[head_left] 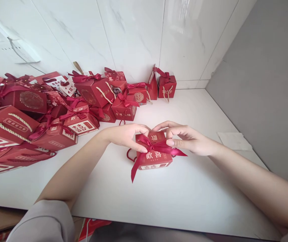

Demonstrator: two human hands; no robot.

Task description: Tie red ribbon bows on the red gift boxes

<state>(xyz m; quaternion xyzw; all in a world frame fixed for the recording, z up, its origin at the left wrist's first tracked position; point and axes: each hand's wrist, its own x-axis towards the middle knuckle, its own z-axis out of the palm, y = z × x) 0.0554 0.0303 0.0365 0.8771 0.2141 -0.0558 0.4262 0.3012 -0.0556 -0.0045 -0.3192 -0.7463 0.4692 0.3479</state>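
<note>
A small red gift box point(155, 163) with gold characters stands on the white table in front of me. Tied over its top is a dark red satin ribbon point(152, 146), its knot in the middle and two pointed tails hanging left and right. My left hand point(129, 136) is at the box's left side, thumb pressed on the ribbon near the knot and fingers bent behind. At the right side, my right hand point(186, 137) has its thumb and curled fingers closed about the ribbon by the top edge; the exact contact is partly hidden. A red cord handle point(131, 155) pokes out at left.
Many similar red boxes point(83, 122) with bows and rope handles are heaped at the left and back of the white table point(103, 198). A white paper sheet point(235, 141) lies near the right edge. A marbled tile wall point(134, 33) rises behind.
</note>
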